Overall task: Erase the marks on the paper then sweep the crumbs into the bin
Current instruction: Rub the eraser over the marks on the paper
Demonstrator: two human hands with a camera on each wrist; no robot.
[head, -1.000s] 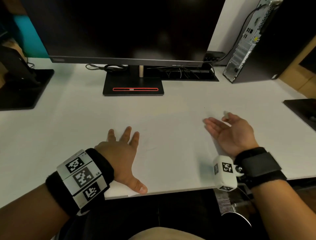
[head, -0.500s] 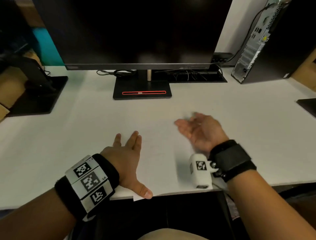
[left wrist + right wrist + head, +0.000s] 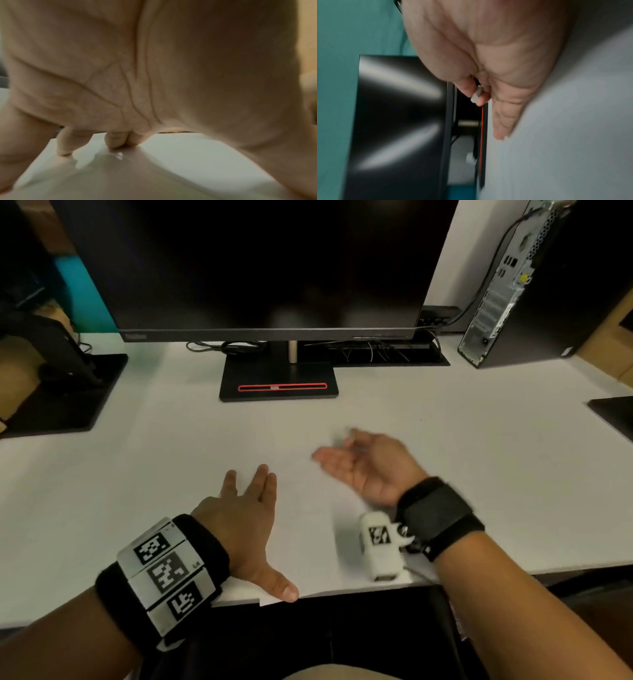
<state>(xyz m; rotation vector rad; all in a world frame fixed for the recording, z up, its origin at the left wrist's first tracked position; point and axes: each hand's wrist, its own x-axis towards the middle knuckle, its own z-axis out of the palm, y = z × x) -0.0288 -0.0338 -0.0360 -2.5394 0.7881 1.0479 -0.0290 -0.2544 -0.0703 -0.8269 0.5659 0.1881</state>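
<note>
A white sheet of paper (image 3: pixel 308 529) lies on the white desk (image 3: pixel 137 474), one corner hanging over the front edge. My left hand (image 3: pixel 246 508) lies flat on the sheet's left part, fingers (image 3: pixel 116 140) straight and pressing the paper (image 3: pixel 171 169). My right hand (image 3: pixel 363 467) stands on its little-finger edge on the sheet, palm facing left, blurred by motion. Thumb and forefinger pinch a small white eraser (image 3: pixel 476 94) while the other fingers stay straight. Any marks or crumbs are too faint to make out. No bin is in view.
A black monitor (image 3: pixel 257 268) on its stand base (image 3: pixel 279 381) sits behind the paper. A computer tower (image 3: pixel 513 285) stands back right, a black stand (image 3: pixel 61 392) at the left, and a dark flat object (image 3: pixel 613 409) at the right edge.
My right hand has slid leftward across the paper towards my left hand, still pinching the eraser. The left hand has stayed flat in place.
</note>
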